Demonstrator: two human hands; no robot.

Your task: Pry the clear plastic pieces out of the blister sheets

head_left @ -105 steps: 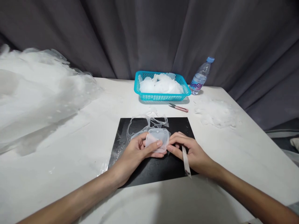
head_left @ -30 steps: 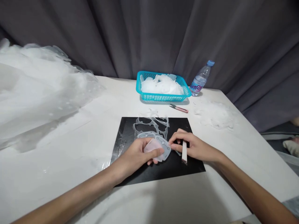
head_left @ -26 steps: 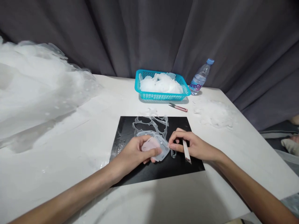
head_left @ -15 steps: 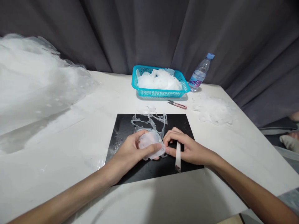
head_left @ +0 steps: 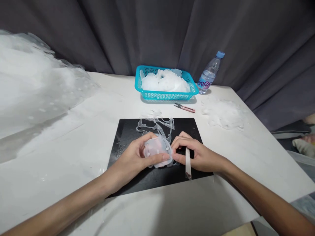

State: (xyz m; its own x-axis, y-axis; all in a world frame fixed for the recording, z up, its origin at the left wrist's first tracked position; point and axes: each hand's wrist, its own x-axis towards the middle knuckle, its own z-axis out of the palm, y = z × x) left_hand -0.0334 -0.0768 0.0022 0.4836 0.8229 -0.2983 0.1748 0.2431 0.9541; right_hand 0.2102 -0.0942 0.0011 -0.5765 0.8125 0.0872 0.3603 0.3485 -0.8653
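Observation:
My left hand (head_left: 137,156) is closed around a translucent, soft-looking plastic sheet piece (head_left: 157,147) with rounded edges and small dots, its thumb lying across the front. At the piece's right edge, the thumb and fingers of my right hand (head_left: 189,152) are pinched together. A flat silvery strip (head_left: 188,165), perhaps tweezers, is tucked in the right hand and points down toward me. Behind the piece, thin clear scrap trimmings (head_left: 155,124) lie tangled on a black mat (head_left: 145,182). What the right fingertips grip there is partly hidden.
Behind the mat is a blue-green basket (head_left: 167,95) of white translucent pieces. Thread snips (head_left: 185,108) lie before it, and a water bottle (head_left: 208,77) stands beside it. A big cloudy heap (head_left: 31,78) fills the left; a smaller scrap pile (head_left: 225,113) lies right.
The piece in my left hand has tilted slightly, showing more of its dotted face. Both hands stay together, and the whole view has shifted a little.

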